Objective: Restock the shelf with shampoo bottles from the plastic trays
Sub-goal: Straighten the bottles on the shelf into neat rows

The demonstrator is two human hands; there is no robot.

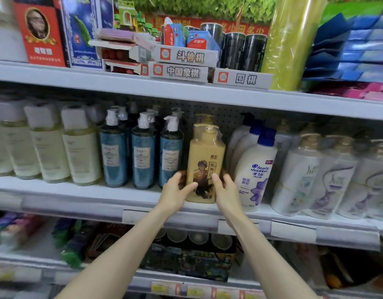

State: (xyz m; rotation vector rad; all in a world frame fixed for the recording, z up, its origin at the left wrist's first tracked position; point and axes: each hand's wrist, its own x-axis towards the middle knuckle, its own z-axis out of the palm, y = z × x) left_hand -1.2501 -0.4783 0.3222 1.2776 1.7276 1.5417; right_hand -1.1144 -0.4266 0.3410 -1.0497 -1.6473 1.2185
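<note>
A yellow shampoo bottle (205, 160) with a pump top and a cartoon figure on its label stands on the middle shelf (78, 190), near the front edge. My left hand (175, 193) grips its lower left side and my right hand (224, 190) grips its lower right side. The bottle is upright, in a gap between blue pump bottles (143, 152) on its left and white Head & Shoulders bottles (254, 169) on its right. No plastic tray is in view.
Pale cream bottles (48, 145) fill the shelf's left end and white bottles with purple labels (328, 180) its right end. The upper shelf holds board-game boxes (186, 57) and a yellow roll (292, 42). Below are toothpaste boxes (15, 227) and cups (197, 236).
</note>
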